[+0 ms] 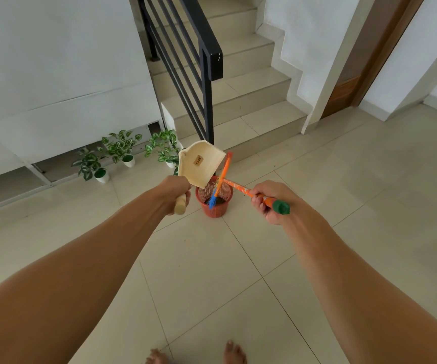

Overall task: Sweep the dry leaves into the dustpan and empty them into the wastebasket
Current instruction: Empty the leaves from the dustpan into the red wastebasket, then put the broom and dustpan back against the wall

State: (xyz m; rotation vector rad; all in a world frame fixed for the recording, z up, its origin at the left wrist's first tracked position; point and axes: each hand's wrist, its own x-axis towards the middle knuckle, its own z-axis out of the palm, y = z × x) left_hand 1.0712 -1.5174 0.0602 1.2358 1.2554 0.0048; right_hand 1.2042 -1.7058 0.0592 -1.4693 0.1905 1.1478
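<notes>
My left hand (175,191) grips the wooden handle of a cream dustpan (201,164), which is tipped up over the red mesh wastebasket (214,207) on the tiled floor. My right hand (269,202) holds the orange broom handle (238,189) near its green end cap. The broom's orange head with blue bristles (216,197) reaches down into the basket's mouth. Dark dry leaves lie inside the basket. A few tiny specks dot the floor near the basket.
Three small potted plants (122,148) stand along the left wall behind the basket. A black stair railing (206,82) and tiled steps rise just beyond. A wooden door frame (348,88) is at the right. My bare feet (234,354) show at the bottom edge.
</notes>
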